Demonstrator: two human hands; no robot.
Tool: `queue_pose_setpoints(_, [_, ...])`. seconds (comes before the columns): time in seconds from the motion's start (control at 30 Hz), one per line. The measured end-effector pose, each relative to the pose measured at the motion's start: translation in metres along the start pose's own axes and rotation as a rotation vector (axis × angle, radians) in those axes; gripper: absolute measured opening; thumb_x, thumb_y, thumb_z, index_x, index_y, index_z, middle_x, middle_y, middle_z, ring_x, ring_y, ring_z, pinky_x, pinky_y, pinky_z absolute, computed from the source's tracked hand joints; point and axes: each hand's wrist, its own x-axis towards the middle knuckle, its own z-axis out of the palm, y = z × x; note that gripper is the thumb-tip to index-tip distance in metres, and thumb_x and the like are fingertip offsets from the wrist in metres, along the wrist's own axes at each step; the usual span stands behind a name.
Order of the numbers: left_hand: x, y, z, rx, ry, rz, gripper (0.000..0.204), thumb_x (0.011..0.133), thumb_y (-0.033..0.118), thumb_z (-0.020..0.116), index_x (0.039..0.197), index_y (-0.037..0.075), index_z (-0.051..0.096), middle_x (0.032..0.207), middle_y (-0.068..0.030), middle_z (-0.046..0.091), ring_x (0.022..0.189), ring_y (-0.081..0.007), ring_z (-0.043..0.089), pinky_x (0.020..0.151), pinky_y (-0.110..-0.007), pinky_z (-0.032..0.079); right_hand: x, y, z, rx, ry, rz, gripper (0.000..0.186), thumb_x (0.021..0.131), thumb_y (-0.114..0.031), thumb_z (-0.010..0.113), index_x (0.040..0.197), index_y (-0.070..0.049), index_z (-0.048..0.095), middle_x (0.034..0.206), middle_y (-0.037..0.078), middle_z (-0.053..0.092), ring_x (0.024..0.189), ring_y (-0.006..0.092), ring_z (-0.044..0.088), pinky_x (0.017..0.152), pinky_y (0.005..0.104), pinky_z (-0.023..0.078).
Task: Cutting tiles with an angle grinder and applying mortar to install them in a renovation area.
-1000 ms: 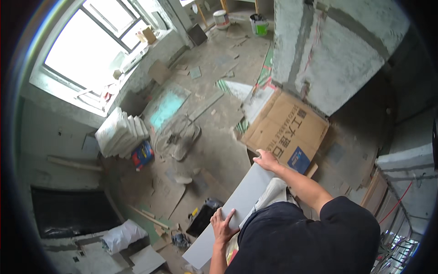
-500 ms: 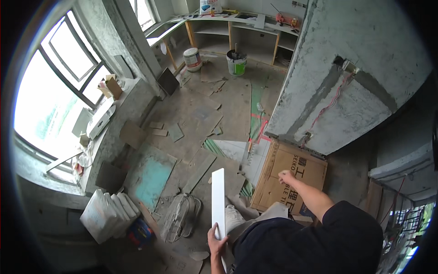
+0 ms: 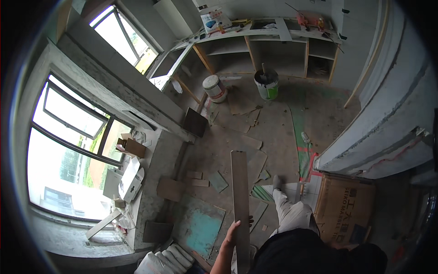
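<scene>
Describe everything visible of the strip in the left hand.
The strip is long, narrow, straight-sided and dull grey-brown, with small dark marks at its far end. It looks stiff, perhaps tile or board; the material is uncertain. It points away from the person, left of a pale trouser leg. The left hand grips it across its width, fingertips showing past the right edge. Its near end cannot be made out.

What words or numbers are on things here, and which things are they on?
Big brown cardboard box: large dark printing, which I won't copy out.
White bag at the back: small printing, too blurred to read.
White bucket: label too small to read.
Green-and-white bucket: markings too small to read.
</scene>
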Motion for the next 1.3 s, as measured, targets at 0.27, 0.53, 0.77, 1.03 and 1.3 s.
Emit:
queue_pose_setpoints(0.27, [0.228,0.213,-0.045,0.014,0.076,-0.103,0.080,0.107,0.056,0.064,0.162,-0.001,0.056,0.151,-0.0187,0.069,0.134,-0.0284,0.066,0.115,-0.043,0.050,0.240,-0.519,-0.010,0.184,0.228,-0.389,0.027,0.111,-0.030,0.072,0.110,-0.004,0.077,0.087,0.010,0.077,0.065,0.0254,0.077,0.055,0.0373,0.059])
queue_pose_setpoints(0.53, [0.482,0.345,-0.167,-0.179,0.087,-0.348,0.094,0.112,0.077,0.048,0.159,-0.003,0.059,0.151,-0.0202,0.069,0.134,-0.0341,0.068,0.115,-0.049,0.052,0.223,-1.082,-0.017,0.017,0.206,-1.089,0.030,0.115,-0.024,0.071,0.132,0.001,0.075,0.098,0.005,0.077,0.084,0.0111,0.074,0.076,0.0296,0.062])
queue_pose_setpoints(0.77, [0.728,0.522,-0.226,-0.215,0.024,-0.425,0.099,0.109,0.085,0.044,0.158,0.001,0.062,0.144,-0.0178,0.071,0.124,-0.0317,0.071,0.108,-0.047,0.056,0.320,-1.125,-0.058,0.064,0.467,-0.414,0.032,0.113,-0.026,0.070,0.131,0.000,0.074,0.086,0.002,0.073,0.069,0.0098,0.068,0.061,0.0259,0.053])
queue_pose_setpoints(1.03, [0.881,0.697,-0.224,-0.231,0.074,-0.380,0.104,0.110,0.085,0.037,0.165,-0.002,0.052,0.157,-0.0232,0.063,0.135,-0.0388,0.068,0.117,-0.055,0.053,0.416,-1.338,0.000,-0.575,0.567,-0.593,0.029,0.100,-0.035,0.079,0.111,-0.009,0.084,0.104,0.015,0.083,0.100,0.0411,0.079,0.085,0.0507,0.062])
queue_pose_setpoints(1.3, [1.085,0.721,-0.187,-0.122,0.152,-0.362,0.111,0.107,0.086,0.040,0.168,-0.006,0.044,0.156,-0.0264,0.063,0.131,-0.0394,0.069,0.112,-0.056,0.056,0.683,-1.595,-0.016,-1.586,0.478,-1.099,0.026,0.103,-0.020,0.061,0.111,-0.001,0.076,0.120,0.015,0.076,0.124,0.0350,0.069,0.115,0.0482,0.050])
